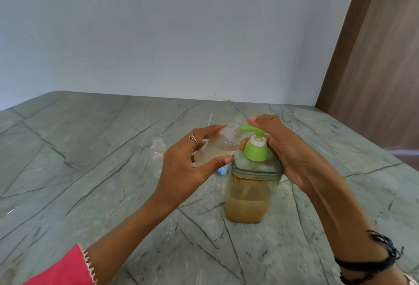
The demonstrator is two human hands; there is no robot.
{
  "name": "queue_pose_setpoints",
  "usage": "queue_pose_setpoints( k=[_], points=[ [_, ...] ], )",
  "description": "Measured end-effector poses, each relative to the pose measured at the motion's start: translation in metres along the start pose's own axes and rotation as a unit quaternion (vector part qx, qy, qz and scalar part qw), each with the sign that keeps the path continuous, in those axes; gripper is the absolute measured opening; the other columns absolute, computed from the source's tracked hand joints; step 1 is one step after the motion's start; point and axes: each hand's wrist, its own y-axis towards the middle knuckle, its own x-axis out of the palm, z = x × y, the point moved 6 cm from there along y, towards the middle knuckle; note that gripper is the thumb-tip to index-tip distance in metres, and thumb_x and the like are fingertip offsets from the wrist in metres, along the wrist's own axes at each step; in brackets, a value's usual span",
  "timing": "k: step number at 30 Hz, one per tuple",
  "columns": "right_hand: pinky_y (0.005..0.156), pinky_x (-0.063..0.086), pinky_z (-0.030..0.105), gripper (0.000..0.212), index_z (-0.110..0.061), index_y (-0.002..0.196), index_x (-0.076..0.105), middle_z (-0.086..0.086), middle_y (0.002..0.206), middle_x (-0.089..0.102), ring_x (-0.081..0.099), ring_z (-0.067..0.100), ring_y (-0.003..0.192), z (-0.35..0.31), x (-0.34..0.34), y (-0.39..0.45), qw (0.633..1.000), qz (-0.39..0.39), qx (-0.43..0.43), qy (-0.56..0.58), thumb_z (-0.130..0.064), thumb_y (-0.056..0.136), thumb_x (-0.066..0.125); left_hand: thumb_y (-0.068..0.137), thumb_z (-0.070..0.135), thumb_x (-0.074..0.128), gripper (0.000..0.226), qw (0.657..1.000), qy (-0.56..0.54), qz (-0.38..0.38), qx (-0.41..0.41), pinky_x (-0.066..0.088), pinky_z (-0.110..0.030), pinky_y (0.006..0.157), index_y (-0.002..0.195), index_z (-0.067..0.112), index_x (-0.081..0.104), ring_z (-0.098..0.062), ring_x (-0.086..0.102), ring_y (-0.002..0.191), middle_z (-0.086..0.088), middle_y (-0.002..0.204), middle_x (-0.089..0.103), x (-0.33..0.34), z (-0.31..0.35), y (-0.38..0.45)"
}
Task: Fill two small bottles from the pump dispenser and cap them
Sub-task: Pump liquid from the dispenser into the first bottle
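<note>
The pump dispenser (251, 185) is stood on the countertop (90, 171). A tilted bottle (217, 148) is held at its ten o'clock; a second bottle (157, 156) is set upright farther out at nine.

One head-worn camera is looking forward and down from the near edge of the bench (90, 148); it is sitting close, facing the far wall (158, 35).
</note>
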Motion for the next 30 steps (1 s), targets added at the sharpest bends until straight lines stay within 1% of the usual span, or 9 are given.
queue_pose_setpoints(
  k=[7, 11, 14, 17, 19, 22, 25, 27, 30],
  points=[
    [0.057, 0.056, 0.026, 0.017, -0.017, 0.096, 0.046, 0.008, 0.065, 0.069, 0.066, 0.015, 0.057, -0.002, -0.001, 0.004, 0.999, 0.000, -0.035, -0.001, -0.025, 0.090, 0.059, 0.067, 0.052, 0.067, 0.050, 1.000, 0.008, 0.000, 0.001, 0.052, -0.013, 0.071, 0.113, 0.048, 0.051, 0.000, 0.060, 0.097, 0.035, 0.108, 0.057, -0.001, -0.001, 0.000],
    [0.065, 0.055, 0.030, 0.025, -0.014, 0.104, 0.047, 0.007, 0.067, 0.071, 0.066, 0.014, 0.059, -0.001, -0.002, 0.004, 0.999, 0.001, -0.041, -0.031, -0.032, 0.090, 0.058, 0.066, 0.053, 0.067, 0.047, 1.000, 0.004, -0.002, -0.003, 0.052, -0.013, 0.071, 0.111, 0.054, 0.052, 0.001, 0.060, 0.097, 0.034, 0.109, 0.057, -0.001, -0.001, 0.000],
    [0.083, 0.053, 0.043, 0.041, -0.013, 0.115, 0.052, 0.002, 0.072, 0.073, 0.066, 0.010, 0.063, 0.002, 0.000, -0.001, 0.996, 0.023, -0.048, -0.075, -0.046, 0.089, 0.054, 0.066, 0.052, 0.068, 0.047, 1.000, -0.005, -0.004, -0.012, 0.051, -0.011, 0.070, 0.110, 0.051, 0.053, 0.002, 0.060, 0.097, 0.035, 0.108, 0.057, -0.001, -0.001, 0.001],
    [0.067, 0.046, 0.027, 0.035, -0.021, 0.109, 0.052, -0.019, 0.060, 0.068, 0.062, -0.009, 0.056, 0.002, 0.002, -0.009, 0.988, 0.068, -0.088, -0.111, -0.052, 0.093, 0.044, 0.066, 0.052, 0.068, 0.049, 1.000, -0.009, -0.005, -0.017, 0.049, -0.008, 0.071, 0.111, 0.047, 0.052, 0.004, 0.058, 0.098, 0.035, 0.109, 0.057, -0.001, -0.002, 0.000],
    [0.068, 0.039, 0.021, 0.040, -0.025, 0.109, 0.050, -0.029, 0.060, 0.065, 0.059, -0.017, 0.060, 0.000, 0.002, -0.013, 0.980, 0.079, -0.125, -0.136, -0.059, 0.091, 0.038, 0.065, 0.051, 0.068, 0.050, 1.000, -0.013, -0.007, -0.017, 0.049, -0.009, 0.071, 0.112, 0.044, 0.052, 0.003, 0.059, 0.098, 0.032, 0.110, 0.057, -0.001, -0.001, 0.000],
    [0.073, 0.042, 0.023, 0.056, -0.027, 0.115, 0.049, -0.030, 0.067, 0.066, 0.060, -0.016, 0.068, -0.002, 0.004, -0.019, 0.971, 0.089, -0.165, -0.148, -0.067, 0.080, 0.030, 0.065, 0.049, 0.069, 0.050, 1.000, -0.019, -0.010, -0.011, 0.048, -0.007, 0.071, 0.112, 0.042, 0.053, 0.003, 0.059, 0.098, 0.031, 0.111, 0.057, -0.001, 0.001, 0.001],
    [0.082, 0.051, 0.028, 0.041, -0.030, 0.120, 0.048, -0.023, 0.082, 0.071, 0.066, -0.006, 0.084, -0.001, 0.004, -0.026, 0.962, 0.073, -0.227, -0.130, -0.058, 0.092, 0.035, 0.065, 0.049, 0.069, 0.051, 1.000, -0.023, -0.009, -0.007, 0.047, -0.006, 0.071, 0.112, 0.040, 0.054, 0.004, 0.059, 0.097, 0.030, 0.110, 0.058, -0.002, 0.003, 0.001],
    [0.085, 0.051, 0.024, 0.027, -0.036, 0.119, 0.051, -0.017, 0.100, 0.071, 0.066, 0.003, 0.097, 0.001, 0.000, -0.029, 0.955, 0.048, -0.272, -0.113, -0.039, 0.095, 0.040, 0.065, 0.049, 0.069, 0.051, 1.000, -0.025, -0.009, -0.009, 0.047, -0.006, 0.071, 0.113, 0.040, 0.054, 0.004, 0.059, 0.097, 0.027, 0.112, 0.058, -0.001, 0.003, 0.001],
    [0.088, 0.051, 0.022, 0.034, -0.036, 0.121, 0.051, -0.013, 0.106, 0.071, 0.065, 0.007, 0.103, 0.003, -0.002, -0.032, 0.946, 0.013, -0.307, -0.105, -0.022, 0.092, 0.044, 0.065, 0.050, 0.068, 0.051, 1.000, -0.023, -0.011, -0.010, 0.047, -0.006, 0.071, 0.113, 0.041, 0.053, 0.004, 0.058, 0.098, 0.027, 0.113, 0.057, -0.001, 0.004, 0.001]
  ],
)
